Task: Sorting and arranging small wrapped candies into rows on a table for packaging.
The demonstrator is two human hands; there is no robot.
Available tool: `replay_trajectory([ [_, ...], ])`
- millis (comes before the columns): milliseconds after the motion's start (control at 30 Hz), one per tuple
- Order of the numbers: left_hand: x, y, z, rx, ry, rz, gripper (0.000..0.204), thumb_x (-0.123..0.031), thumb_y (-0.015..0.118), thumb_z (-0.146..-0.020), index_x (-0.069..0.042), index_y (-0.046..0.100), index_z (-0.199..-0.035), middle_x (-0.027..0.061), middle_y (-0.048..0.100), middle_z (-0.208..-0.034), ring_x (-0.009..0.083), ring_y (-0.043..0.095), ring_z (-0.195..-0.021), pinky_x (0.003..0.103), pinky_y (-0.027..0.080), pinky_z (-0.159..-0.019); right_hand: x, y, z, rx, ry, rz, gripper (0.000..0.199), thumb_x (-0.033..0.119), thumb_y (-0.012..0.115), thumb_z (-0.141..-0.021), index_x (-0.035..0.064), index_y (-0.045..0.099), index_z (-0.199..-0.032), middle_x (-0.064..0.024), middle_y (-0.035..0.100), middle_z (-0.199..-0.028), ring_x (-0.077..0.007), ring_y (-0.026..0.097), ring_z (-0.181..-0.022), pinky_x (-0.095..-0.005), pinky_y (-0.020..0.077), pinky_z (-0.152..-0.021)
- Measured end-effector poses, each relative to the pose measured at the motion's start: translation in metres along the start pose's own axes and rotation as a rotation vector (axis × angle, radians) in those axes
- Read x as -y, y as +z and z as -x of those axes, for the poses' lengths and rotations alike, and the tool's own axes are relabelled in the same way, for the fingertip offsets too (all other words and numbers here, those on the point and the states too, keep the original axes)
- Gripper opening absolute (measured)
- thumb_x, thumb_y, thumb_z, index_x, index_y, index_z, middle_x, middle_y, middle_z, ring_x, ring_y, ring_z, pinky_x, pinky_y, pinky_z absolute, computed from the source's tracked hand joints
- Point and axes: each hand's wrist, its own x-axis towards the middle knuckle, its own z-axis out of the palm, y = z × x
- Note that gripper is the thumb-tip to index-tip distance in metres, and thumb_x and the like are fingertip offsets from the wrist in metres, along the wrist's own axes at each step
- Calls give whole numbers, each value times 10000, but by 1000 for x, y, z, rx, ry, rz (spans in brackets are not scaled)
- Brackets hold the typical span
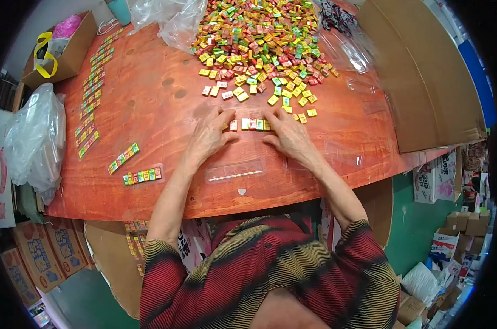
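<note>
1. As both hands lean in over the reddish tabletop [169, 118], a short row of small boxes [253, 124] lies between their fingertips, side by side.
2. The left hand [211, 131] has its fingers bent and its thumb apart from them; a single red-and-white box [233, 125] sits at the tips, just left of the row. I cannot tell whether it is pinched.
3. The right hand [288, 134] curves over the row's right end, thumb set apart from the fingers and part of the end hidden. Whether it grips or only touches, I cannot tell.
4. Nearer the person, a clear tray [235, 171] lies flat between the forearms, well inside the table's curved near edge.
5. Open wood runs from the left forearm to two filled trays [142, 175], and farther left a line of filled strips [97, 82] follows the side edge.
6. Beyond the hands, a loose heap of boxes [259, 44] narrows the room, its nearest pieces close to the right fingers; a tall cardboard panel [424, 77] bounds the right side.
7. The boxes are small and oblong, in yellow, red and green; the trays look thin and glossy, the tabletop is knotted, and crumpled clear plastic bags [35, 137] hang at the left.
</note>
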Motion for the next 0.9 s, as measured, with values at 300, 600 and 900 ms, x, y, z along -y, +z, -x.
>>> replay_trajectory([
  [300, -4, 23, -7, -110, 198, -164, 412, -139, 727, -610, -128, 597, -1001, 85, 502, -854, 270, 525, -825, 368, 442, -707, -6, 20, -11, -46, -139, -110, 388, 127, 626, -738, 131, 513, -1110, -110, 512, -898, -295, 538, -831, -386, 440, -669],
  [600, -13, 14, -1, -83, 127, -129, 292, -114, 679, -664, -136, 611, -947, 78, 514, -786, 267, 512, -779, 375, 417, -686, 1, 22, -10, -118, -190, -170, 326, 141, 609, -751, 131, 539, -1068, -115, 517, -868, -302, 548, -794, -385, 447, -649],
  [900, -38, 9, 92, -38, 0, -169, 360, -128, 677, -670, -76, 562, -1007, 134, 471, -826, 307, 507, -786, 385, 428, -672, 53, 20, 53, 117, -93, -240, 364, 158, 563, -790, 66, 452, -1124, -165, 474, -907, -337, 540, -805, -394, 453, -653],
])
